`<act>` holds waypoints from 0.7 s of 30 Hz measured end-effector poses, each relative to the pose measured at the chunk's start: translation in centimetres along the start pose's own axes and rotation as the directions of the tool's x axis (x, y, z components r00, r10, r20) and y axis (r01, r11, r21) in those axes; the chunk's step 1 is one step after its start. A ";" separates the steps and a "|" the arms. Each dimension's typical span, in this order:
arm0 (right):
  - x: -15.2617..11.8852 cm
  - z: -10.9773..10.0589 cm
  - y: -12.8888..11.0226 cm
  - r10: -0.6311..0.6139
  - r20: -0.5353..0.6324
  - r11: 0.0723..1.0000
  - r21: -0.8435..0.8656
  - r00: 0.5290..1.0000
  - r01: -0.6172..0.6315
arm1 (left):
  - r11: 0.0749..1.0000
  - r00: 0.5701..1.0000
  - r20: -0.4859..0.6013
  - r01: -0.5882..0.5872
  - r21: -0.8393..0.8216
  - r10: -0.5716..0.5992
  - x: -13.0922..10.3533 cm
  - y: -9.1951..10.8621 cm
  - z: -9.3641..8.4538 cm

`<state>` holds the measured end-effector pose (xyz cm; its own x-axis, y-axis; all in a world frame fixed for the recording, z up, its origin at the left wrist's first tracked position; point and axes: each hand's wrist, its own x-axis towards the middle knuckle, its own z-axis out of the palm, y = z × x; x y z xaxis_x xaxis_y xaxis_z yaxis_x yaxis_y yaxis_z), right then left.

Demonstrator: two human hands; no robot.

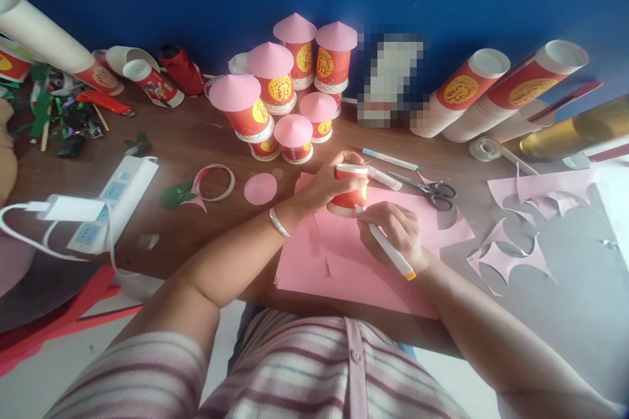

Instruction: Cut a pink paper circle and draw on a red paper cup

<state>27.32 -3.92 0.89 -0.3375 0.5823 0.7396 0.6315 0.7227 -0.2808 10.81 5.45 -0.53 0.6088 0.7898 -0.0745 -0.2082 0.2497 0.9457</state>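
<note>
My left hand (328, 184) is wrapped round a red paper cup (350, 200) with a white band at its lower edge, held above a stack of pink paper (358, 262). In my right hand (396, 229) is a white marker with an orange end (392, 251). The marker's tip meets or nearly meets the cup's white band; my fingers partly hide the contact. Just beyond the cup lie a glue stick or similar white tube (384, 178), a blue-capped marker (390, 159) and black-handled scissors (437, 195).
Several red cups with pink cone tops (270, 69) stand at the back. Stacked paper cups (462, 88) lean at the right, near pink paper scraps (515, 258). Left are a pink disc (260, 189), a cut cup ring (214, 182) and a white power strip (118, 200) with cables.
</note>
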 end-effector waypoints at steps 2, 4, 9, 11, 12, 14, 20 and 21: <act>0.0 0.1 0.0 0.001 -0.002 1.000 -0.006 1.000 -0.001 | 1.000 1.000 0.003 -0.001 0.002 0.001 0.0 0.1 0.1; -0.1 0.2 0.0 0.004 -0.010 1.000 -0.009 1.000 -0.004 | 1.000 1.000 0.002 -0.002 0.012 0.002 -0.1 0.2 0.1; -0.1 0.3 0.1 0.007 -0.018 1.000 -0.021 1.000 -0.007 | 0.999 1.000 0.000 -0.007 0.033 0.007 -0.2 0.5 0.3; -0.1 0.3 0.1 0.004 -0.016 1.000 -0.027 1.000 -0.004 | 1.000 1.000 0.005 -0.010 0.030 0.010 -0.2 0.5 0.3; -0.1 0.3 0.1 0.002 -0.016 1.000 -0.028 1.000 -0.002 | 1.000 1.000 0.006 -0.009 0.028 0.009 -0.2 0.5 0.3; -0.2 0.3 0.1 0.003 -0.012 1.000 -0.026 1.000 -0.004 | 1.000 1.000 0.003 -0.009 0.028 0.009 -0.2 0.6 0.4; -0.3 0.2 0.1 0.007 -0.015 1.000 -0.006 1.000 -0.007 | 0.999 1.000 0.007 -0.017 0.033 0.017 -0.2 0.5 0.3; -0.2 0.2 0.0 0.002 -0.010 1.000 0.001 1.000 -0.002 | 0.999 1.000 0.007 -0.019 0.028 0.019 -0.2 0.4 0.3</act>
<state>27.33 -3.96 0.61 -0.3297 0.5798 0.7451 0.6314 0.7222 -0.2825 10.84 5.27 -0.05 0.6100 0.7905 -0.0547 -0.1984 0.2192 0.9553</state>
